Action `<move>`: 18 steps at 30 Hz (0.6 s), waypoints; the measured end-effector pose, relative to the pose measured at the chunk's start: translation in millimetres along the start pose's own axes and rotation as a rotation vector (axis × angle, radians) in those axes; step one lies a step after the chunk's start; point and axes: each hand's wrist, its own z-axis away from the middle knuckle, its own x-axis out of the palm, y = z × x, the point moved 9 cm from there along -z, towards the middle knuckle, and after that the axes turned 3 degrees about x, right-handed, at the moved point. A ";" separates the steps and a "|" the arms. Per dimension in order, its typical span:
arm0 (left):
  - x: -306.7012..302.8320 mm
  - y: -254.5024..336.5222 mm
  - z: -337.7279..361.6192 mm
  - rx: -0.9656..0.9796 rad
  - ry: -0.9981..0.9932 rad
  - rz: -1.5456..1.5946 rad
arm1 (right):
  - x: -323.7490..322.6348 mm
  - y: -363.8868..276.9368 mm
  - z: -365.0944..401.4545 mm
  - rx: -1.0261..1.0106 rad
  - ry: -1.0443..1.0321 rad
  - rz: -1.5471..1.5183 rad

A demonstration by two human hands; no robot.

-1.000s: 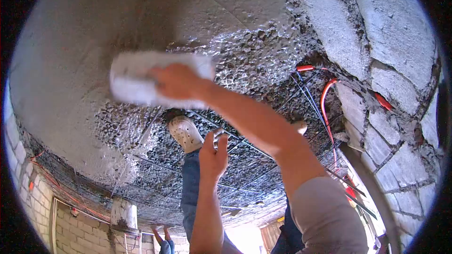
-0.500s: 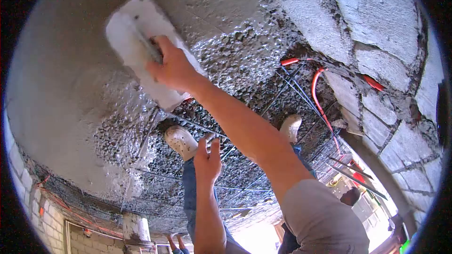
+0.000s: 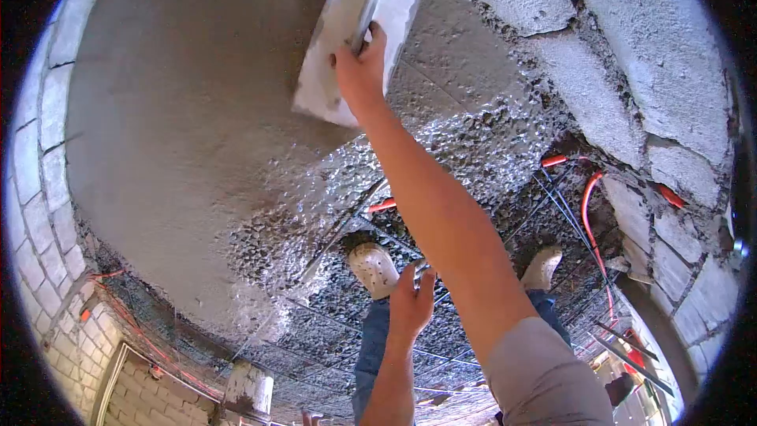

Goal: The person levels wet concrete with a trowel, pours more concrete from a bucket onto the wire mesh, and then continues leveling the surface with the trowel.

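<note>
My right hand [image 3: 363, 71] is closed around the handle of a wide rectangular hand float [image 3: 325, 71]. The float's blade lies on wet grey concrete [image 3: 181, 110], near the top of the view. Lower down, in front of my left leg, my left hand [image 3: 412, 304] is held with its fingers curled together. A small greyish piece shows at its fingertips, too small to name. Between the smooth concrete and my feet, the surface turns into rough, stony concrete [image 3: 268, 248].
I stand in light clogs [image 3: 373, 270] among steel bars over gravel. Red conduit [image 3: 585, 205] rises beside the block wall [image 3: 670, 71] on the right. Another block wall [image 3: 55, 110] runs along the left. A pale post [image 3: 249, 386] stands at the lower left.
My right hand has swept the float up and to the right across the concrete. The view has shifted, so the shoes and left hand appear farther right and lower.
</note>
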 end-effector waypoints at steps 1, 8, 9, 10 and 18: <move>-0.5 -6.0 0.7 -0.036 -0.006 0.049 | 4.2 -0.6 -14.5 -0.054 0.046 -0.035; -11.5 4.8 -6.9 0.181 -0.022 0.045 | 15.8 -10.4 -25.8 0.204 0.182 -0.293; -15.1 12.1 -8.0 0.211 -0.029 -0.020 | 13.1 -4.6 -29.9 0.148 0.217 -0.265; -18.7 19.5 -9.0 0.241 -0.034 -0.086 | 8.7 1.8 -31.6 0.093 0.254 -0.237; -3.4 -3.0 -1.6 0.062 -0.088 -0.051 | -50.9 7.0 -5.1 -0.024 0.388 -0.113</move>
